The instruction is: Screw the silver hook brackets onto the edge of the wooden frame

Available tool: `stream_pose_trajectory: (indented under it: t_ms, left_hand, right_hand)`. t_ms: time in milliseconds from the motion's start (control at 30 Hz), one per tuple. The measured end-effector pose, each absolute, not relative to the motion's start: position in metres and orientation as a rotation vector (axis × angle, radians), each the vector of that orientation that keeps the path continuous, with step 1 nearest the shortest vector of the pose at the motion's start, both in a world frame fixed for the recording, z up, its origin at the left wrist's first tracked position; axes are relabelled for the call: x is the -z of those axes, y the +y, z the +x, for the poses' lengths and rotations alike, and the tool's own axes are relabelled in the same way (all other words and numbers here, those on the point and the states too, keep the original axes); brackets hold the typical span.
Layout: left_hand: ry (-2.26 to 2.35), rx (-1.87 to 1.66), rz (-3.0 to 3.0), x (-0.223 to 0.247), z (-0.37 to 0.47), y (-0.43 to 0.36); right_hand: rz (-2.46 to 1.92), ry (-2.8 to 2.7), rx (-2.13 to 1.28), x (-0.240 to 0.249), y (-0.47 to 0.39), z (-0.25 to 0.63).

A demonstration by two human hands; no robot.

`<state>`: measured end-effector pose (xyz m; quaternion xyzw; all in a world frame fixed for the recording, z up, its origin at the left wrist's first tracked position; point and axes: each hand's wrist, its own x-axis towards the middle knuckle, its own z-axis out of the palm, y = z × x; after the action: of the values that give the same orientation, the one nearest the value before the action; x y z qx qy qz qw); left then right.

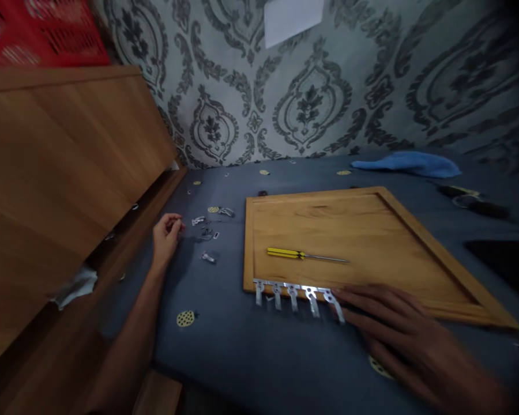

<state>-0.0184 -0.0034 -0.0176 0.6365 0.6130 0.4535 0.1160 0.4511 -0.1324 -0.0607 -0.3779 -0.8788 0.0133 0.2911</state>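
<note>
Hook rack (293, 298) runs along the near edge of a wooden board (311, 222), stretching left from the nearer right hand (404, 324), fingers extended to its end, grip unclear. A screwdriver (285, 253) lies on the board; left of the board, the left hand (166, 235) curls thumb to fingers, contents unclear.

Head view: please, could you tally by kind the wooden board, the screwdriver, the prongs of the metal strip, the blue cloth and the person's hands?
Wooden board: 1
Screwdriver: 1
Prongs on the metal strip: 5
Blue cloth: 1
Left hand and right hand: 2
Total: 10
</note>
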Motion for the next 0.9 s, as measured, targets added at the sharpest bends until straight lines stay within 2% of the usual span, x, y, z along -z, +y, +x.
stream_pose_trajectory:
  t_ms: [67, 267, 667, 900]
  left_hand:
    - [1.817, -1.262, 1.891, 0.022, -0.024, -0.001]
    - [1.778, -1.044, 2.094, 0.031, -0.012, -0.003]
    - [1.669, -0.756, 2.082, 0.040, -0.018, 0.010]
    - [1.793, -0.765, 2.053, 0.040, -0.018, 0.016]
  right_hand:
    - [-0.898, -2.401, 0.057, 0.073, -0.130, 0.456]
    - [-0.931, -2.465, 0.114, 0.095, -0.127, 0.470]
    - [-0.922, -2.463, 0.107, 0.098, -0.124, 0.471]
    - [-0.920, -2.445, 0.087, 0.096, -0.122, 0.470]
